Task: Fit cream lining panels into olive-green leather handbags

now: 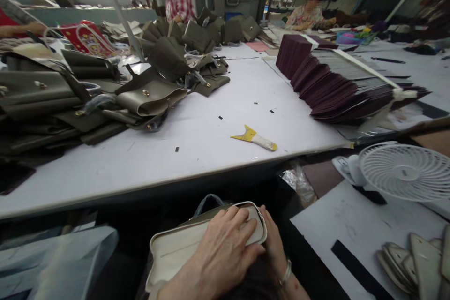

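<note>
A bag with a cream-coloured panel point(183, 246) and a dark olive side lies at the bottom centre, below the table's front edge. Across its right part rests my left hand point(225, 241), fingers bent and pressed on the cream surface. My right hand point(272, 239) wraps round the bag's right end, its fingers partly hidden behind the rim; a bracelet is on the wrist. A clear-wrapped handle point(209, 201) stands up behind the bag. On the white table ahead lies a yellow forked tool point(253, 138) with a wrapped grip.
Olive bags point(151, 93) are heaped on the table point(197, 145) at left. A strapped maroon stack point(323, 79) stands at right, above a white fan point(404, 171). Pale pieces point(418, 258) lie lower right. Two people sit or stand beyond the table.
</note>
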Demonstrator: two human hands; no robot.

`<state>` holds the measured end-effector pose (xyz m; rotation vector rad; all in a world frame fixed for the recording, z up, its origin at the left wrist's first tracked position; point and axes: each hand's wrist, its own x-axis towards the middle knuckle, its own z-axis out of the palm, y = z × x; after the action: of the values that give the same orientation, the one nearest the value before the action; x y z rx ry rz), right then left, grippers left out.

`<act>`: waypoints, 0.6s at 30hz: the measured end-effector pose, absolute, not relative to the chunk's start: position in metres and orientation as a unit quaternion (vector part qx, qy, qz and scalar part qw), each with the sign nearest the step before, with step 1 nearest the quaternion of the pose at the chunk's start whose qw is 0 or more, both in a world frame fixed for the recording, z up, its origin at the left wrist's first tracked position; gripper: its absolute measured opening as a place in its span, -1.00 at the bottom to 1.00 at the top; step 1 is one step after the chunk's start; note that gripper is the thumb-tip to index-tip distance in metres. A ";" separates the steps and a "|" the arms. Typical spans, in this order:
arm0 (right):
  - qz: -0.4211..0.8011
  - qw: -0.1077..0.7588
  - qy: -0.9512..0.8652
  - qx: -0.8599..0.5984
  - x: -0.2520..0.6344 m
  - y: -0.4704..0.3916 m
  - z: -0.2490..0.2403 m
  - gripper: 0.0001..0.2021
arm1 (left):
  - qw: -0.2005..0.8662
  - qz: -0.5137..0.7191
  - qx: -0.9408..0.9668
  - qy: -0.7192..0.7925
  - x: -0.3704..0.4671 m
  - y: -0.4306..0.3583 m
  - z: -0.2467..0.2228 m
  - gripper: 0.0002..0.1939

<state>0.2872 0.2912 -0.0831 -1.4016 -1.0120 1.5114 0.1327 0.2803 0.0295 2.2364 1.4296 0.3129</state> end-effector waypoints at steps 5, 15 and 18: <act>0.477 0.369 -0.549 -0.578 0.305 0.270 -0.048 -0.62 | 0.187 0.089 0.875 0.438 0.124 0.295 0.032 -0.81; 0.371 0.324 -0.618 -0.612 0.294 0.273 -0.028 -0.68 | 0.223 0.103 0.880 0.407 0.125 0.355 0.031 -0.75; 0.365 0.312 -0.624 -0.616 0.293 0.272 -0.025 -0.69 | 0.323 0.072 0.862 0.384 0.124 0.367 0.017 -0.68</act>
<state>0.2933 0.2724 -0.0248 -1.6251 -1.6479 0.9645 0.1238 0.3675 0.0168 2.2623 1.0078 0.1900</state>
